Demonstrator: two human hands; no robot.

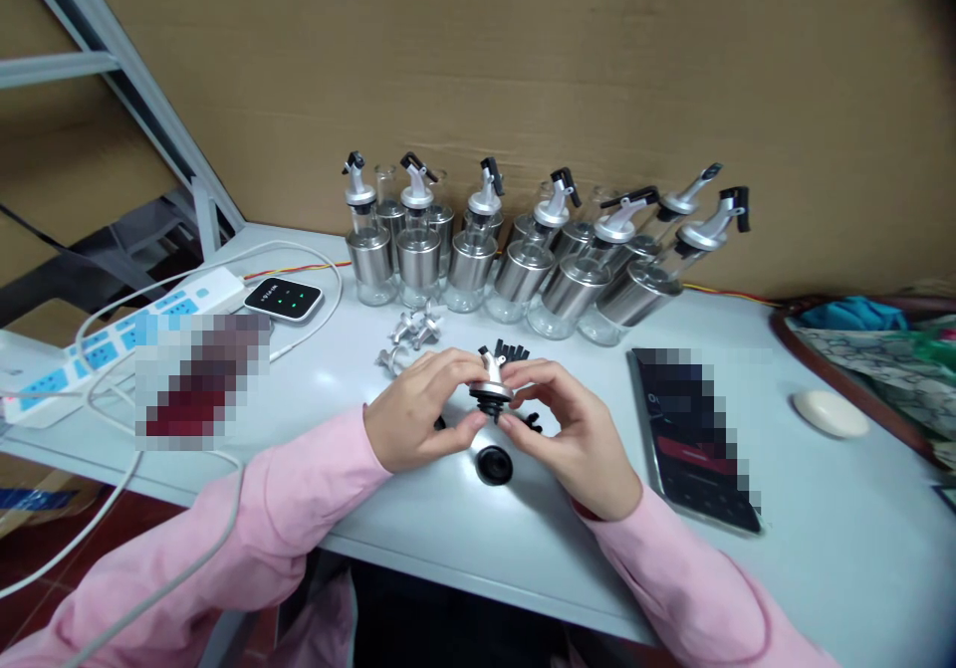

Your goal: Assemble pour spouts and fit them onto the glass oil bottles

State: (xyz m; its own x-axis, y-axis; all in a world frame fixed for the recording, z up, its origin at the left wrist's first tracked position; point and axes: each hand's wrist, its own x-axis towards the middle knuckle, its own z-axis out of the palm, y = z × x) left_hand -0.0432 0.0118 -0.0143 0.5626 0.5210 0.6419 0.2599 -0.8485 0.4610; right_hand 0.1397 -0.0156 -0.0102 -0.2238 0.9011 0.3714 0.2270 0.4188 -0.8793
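Note:
Between my left hand and my right hand is a silver bottle pourer spout with a black ribbed stopper below. The fingers and thumbs of both hands pinch it from either side, over the table. Just beneath it a round black part rests on the tabletop. Several black pieces lie behind my hands, partly hidden by them. To the left of these, a small heap of silver spout parts sits close to my left hand.
Several glass bottles with steel sleeves stand in rows at the back, the front ones topped with pourers. On the left are a power strip, a Wi-Fi device and white cables. A phone and a cream oval object lie right.

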